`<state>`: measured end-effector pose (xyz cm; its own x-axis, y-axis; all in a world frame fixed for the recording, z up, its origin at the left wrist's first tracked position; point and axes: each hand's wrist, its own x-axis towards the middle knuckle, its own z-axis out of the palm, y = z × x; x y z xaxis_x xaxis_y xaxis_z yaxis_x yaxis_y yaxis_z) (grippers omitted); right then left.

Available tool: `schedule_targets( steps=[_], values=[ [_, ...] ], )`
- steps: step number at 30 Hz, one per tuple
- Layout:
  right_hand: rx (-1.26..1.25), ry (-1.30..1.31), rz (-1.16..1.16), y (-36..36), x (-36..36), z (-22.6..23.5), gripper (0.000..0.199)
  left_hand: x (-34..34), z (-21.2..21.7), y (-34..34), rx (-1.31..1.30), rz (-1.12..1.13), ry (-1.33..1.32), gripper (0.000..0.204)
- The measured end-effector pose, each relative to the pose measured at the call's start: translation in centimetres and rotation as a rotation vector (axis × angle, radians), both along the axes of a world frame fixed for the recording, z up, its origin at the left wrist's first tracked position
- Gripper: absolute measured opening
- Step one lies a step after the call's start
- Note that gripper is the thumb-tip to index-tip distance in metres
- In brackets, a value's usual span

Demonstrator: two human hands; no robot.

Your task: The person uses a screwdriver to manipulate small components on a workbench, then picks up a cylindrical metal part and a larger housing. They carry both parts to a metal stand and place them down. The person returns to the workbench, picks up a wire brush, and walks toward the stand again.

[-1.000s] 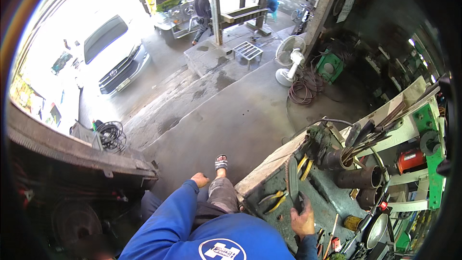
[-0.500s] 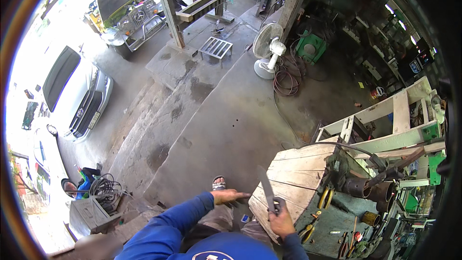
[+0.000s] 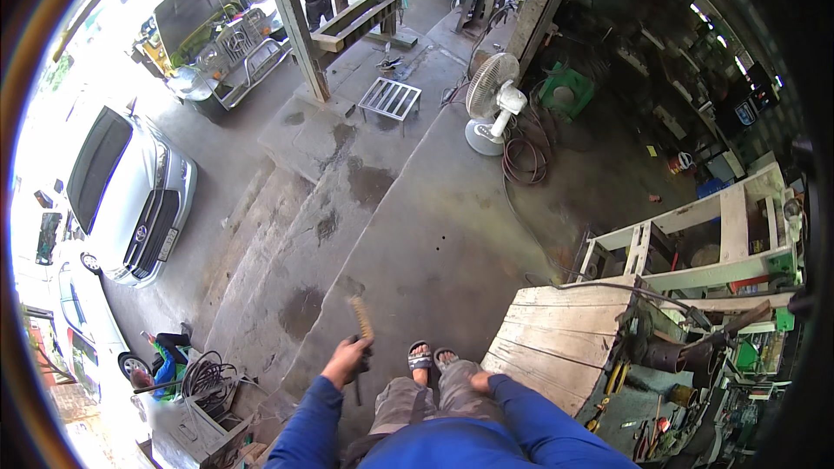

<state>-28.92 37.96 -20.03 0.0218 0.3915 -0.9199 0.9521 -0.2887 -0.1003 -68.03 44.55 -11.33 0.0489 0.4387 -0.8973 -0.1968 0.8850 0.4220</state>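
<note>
I see L hand (image 3: 346, 358) clamped on wire brush (image 3: 360, 330), bristles up, held over concrete floor (image 3: 408, 243) just left of knees, R hand (image 3: 480, 379) w/ fingers curled, resting at edge of wood bench (image 3: 565, 339), holding nothing, sandalled feet (image 3: 432, 354) between.

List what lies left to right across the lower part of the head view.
Coiled cable → left hand gripping a wire brush → sandalled feet → right hand → wooden bench → tool tray.
</note>
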Motion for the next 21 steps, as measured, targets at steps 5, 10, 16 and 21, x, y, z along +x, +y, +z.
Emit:
schedule_targets(
  steps=[5,10,16,21],
  values=[
    [-0.071,0.179,0.01,6.4,-3.4,-4.8,0.063,-7.3,0.8,-0.9,0.017,-0.089,0.292,0.027],
    [0.074,0.064,-0.198,16.3,-5.8,-4.2,0.045,-10.1,0.5,0.2,-0.046,-0.005,0.329,0.029],
    [-0.082,0.04,-0.053,28.1,-8.5,-5.4,0.047,-13.8,1.4,6.0,0.009,0.131,0.495,0.028],
    [-0.122,0.02,0.053,33.5,-8.9,-5.3,0.059,-18.8,1.8,12.4,0.025,0.073,0.51,0.034]
  ],
)
